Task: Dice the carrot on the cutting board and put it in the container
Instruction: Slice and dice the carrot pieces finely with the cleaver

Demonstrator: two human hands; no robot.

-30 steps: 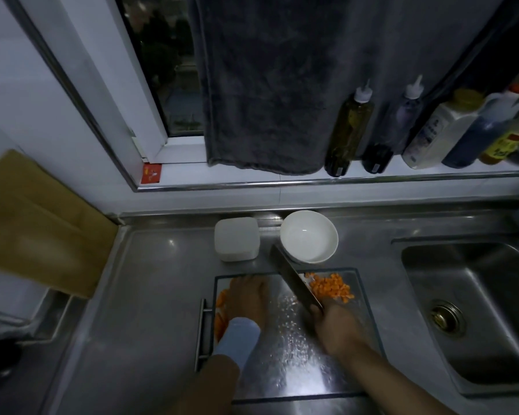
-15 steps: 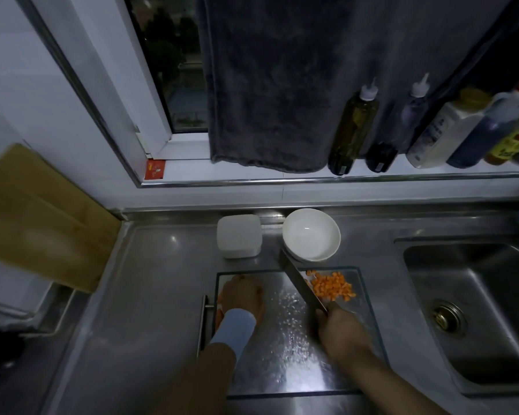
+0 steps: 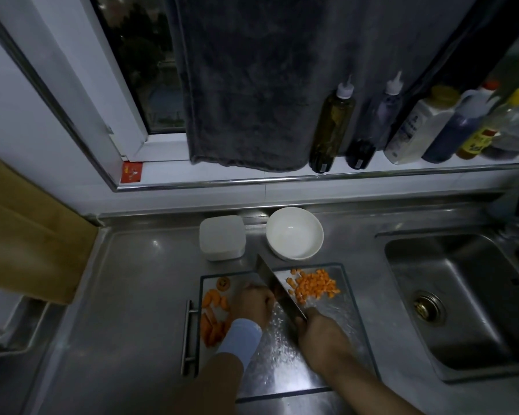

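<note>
My right hand [image 3: 321,327] has a closed grip on the cleaver [image 3: 277,287] handle, blade down on the cutting board [image 3: 282,363] w/ diced carrot [image 3: 313,284] piled right of it. Left hand [image 3: 253,304] is curled beside the blade, prob. pinning a carrot piece, though I can't see it; uncut carrot strips [image 3: 212,319] lie left of it. White container [image 3: 222,237] & bowl [image 3: 294,233] sit on the bench [image 3: 138,289] behind the board.

diced carrot [image 3: 313,286] right of knife [image 3: 277,287] on cutting board [image 3: 352,319] | carrot strips [image 3: 212,322] left | container [image 3: 222,237], bowl [image 3: 294,233] behind board
</note>
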